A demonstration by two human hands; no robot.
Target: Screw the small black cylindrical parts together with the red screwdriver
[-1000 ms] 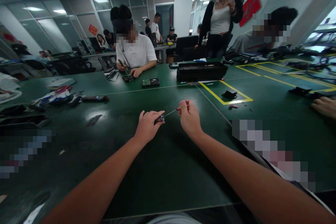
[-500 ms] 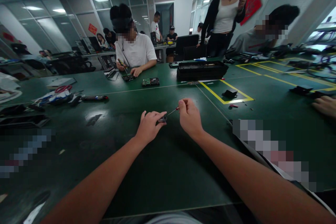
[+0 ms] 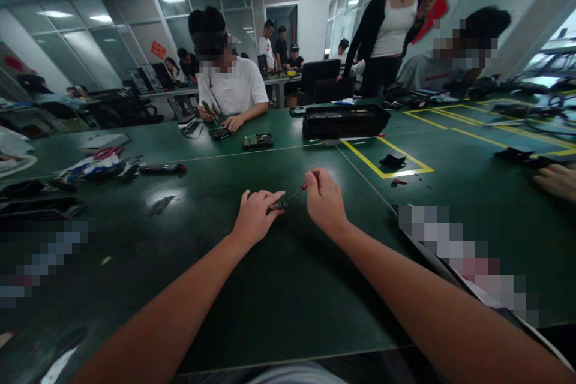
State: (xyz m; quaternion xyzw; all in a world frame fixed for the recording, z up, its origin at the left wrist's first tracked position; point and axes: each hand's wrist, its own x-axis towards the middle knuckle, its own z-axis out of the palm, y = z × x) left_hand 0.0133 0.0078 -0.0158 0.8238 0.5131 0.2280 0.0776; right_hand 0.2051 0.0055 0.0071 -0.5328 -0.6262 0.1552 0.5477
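L hand (image 3: 254,216) pinches sm. dark part (image 3: 278,206), mostly covered; R hand (image 3: 326,201) grips screwdriver (image 3: 297,192), handle (image 3: 304,186) mostly hidden; tip (image 3: 289,198) prob. just beside part, hard to make out.

Left hand (image 3: 255,215) pinching small dark part (image 3: 278,206) over green tabletop (image 3: 279,294). Right hand (image 3: 326,201) gripping red-handled screwdriver (image 3: 303,188), tip near part; contact unclear. Beyond: circuit board (image 3: 258,141), long black box (image 3: 346,123) to right. Person in white shirt (image 3: 240,85) opposite, head bent.
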